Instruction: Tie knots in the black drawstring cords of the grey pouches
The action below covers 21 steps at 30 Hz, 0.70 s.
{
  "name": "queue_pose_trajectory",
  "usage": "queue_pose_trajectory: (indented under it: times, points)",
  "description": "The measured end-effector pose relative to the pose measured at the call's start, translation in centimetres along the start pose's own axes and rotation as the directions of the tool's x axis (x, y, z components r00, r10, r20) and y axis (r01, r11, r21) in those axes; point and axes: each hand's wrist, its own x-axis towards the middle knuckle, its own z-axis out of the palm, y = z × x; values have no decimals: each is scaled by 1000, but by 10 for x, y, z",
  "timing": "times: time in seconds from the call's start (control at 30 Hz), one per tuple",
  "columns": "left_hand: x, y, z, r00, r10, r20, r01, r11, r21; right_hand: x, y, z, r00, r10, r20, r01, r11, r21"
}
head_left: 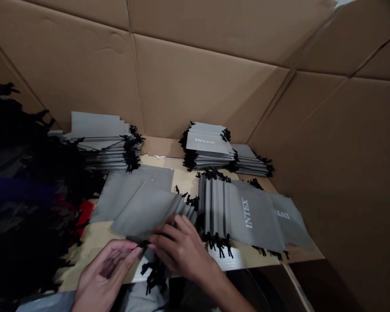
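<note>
Near the front edge of the table, my left hand [105,271] pinches a black drawstring [145,244] between thumb and forefinger. My right hand [185,247] is closed on the same cord from the other side, its fingers bent over the near end of a grey drawstring pouch [149,206]. That pouch lies on top of a fanned row of pouches, whose knotted black cord ends [154,274] hang below my hands. To the right, pouches [247,212] printed INTEX overlap in a row, black cords at both ends.
Stacks of grey pouches stand at the back left [100,149] and back middle [209,145], with a lower stack [250,160] beside the latter. A dark heap of black cords [26,173] crowds the left side. Cardboard walls [208,82] enclose the table.
</note>
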Motion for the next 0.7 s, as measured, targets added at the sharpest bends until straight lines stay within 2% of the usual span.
queue_pose_trajectory:
  times: [0.13,0.23,0.37,0.43,0.57,0.7]
  points:
    - [-4,3,8,995,94,-21,-91,992,89,10,3,-5,996,-82,21,83,995,-53]
    - [-6,7,11,984,176,13,-176,967,184,14,5,-3,989,-146,25,147,986,-73]
    - [-9,20,12,936,349,51,-351,904,245,13,6,5,977,-205,-56,199,975,-95]
    - [-10,27,11,915,400,58,-401,879,259,11,6,7,975,-209,-80,201,974,-101]
    - [-11,34,10,915,394,83,-401,870,287,9,6,8,975,-211,-69,203,973,-112]
    - [-9,31,7,938,323,127,-347,880,324,9,8,8,974,-221,-45,217,972,-90]
